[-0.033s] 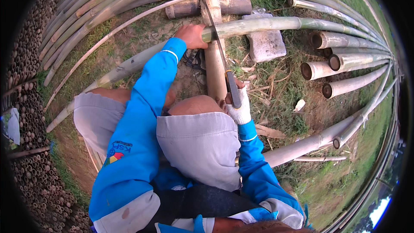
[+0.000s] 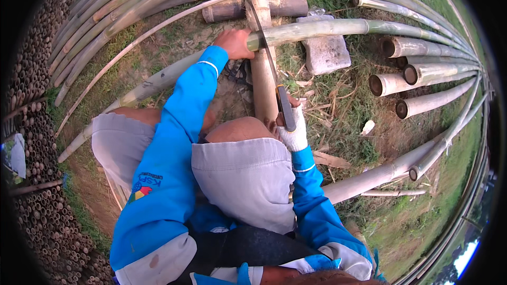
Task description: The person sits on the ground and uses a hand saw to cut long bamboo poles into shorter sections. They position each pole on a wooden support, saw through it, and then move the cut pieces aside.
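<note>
A long green bamboo pole runs across in front of me, resting on a thicker pale bamboo post that points away from me. My left hand is closed over the pole just left of the post, bare, with fingers wrapped round it. In my right hand, which wears a white glove with bare fingertips, is the grey and yellow handle of a handsaw. Its long thin blade lies across the pole, right beside my left hand. How deep any cut goes I cannot tell.
A pale stone block sits under the pole. Cut bamboo poles lie on the right, with more at the far left. A dark bamboo length crosses under the post's far end. Stacked bamboo ends fill the left edge.
The view has shifted very slightly. Both hands, the handsaw and the bamboo pole keep practically the same places.
</note>
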`<state>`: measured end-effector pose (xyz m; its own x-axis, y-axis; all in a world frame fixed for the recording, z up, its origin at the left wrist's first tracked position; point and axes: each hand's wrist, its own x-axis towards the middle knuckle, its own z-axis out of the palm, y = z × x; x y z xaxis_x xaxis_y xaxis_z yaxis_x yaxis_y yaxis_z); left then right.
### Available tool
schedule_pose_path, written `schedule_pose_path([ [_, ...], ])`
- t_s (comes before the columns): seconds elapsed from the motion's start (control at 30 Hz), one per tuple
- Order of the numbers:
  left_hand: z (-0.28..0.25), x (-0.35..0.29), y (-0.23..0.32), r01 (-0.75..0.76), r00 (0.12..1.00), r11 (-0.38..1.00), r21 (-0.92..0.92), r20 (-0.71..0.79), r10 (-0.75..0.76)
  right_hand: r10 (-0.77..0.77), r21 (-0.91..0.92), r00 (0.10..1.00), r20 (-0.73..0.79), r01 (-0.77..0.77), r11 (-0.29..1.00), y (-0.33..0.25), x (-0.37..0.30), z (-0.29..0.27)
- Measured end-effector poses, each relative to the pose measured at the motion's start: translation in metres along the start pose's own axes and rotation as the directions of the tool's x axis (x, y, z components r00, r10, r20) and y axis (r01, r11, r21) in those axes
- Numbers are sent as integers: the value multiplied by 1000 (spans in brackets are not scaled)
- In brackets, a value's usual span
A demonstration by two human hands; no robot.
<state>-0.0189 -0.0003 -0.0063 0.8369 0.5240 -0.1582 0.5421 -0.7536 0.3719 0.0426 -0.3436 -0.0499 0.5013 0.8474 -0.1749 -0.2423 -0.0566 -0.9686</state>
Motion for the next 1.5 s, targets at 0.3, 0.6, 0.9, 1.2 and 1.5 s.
schedule_pose_path([
  [0.3, -10, 6, -11, 51, 999, 999, 18, 17, -52, 90, -127, 989, -119, -105, 986, -28, -184, -25],
  [0.6, -9, 16, -3, 13, 1000, 1000, 1, 2, -13, -211, -304, 977, 36, 212, 929, -20, 40, 5],
  [0.9, -13, 9, -6, 33, 998, 999, -12, 51, -32, 164, -119, 980, -112, -177, 977, 7, -189, -42],
  [1.2, -8, 15, 8, -2, 1000, 1000, 4, 2, 2, -278, -387, 961, 10, 260, 885, 9, 64, 0],
  [1.5, -8, 14, -15, 35, 999, 999, 23, 34, -36, 96, -34, 993, -65, -99, 995, 4, -174, -41],
])
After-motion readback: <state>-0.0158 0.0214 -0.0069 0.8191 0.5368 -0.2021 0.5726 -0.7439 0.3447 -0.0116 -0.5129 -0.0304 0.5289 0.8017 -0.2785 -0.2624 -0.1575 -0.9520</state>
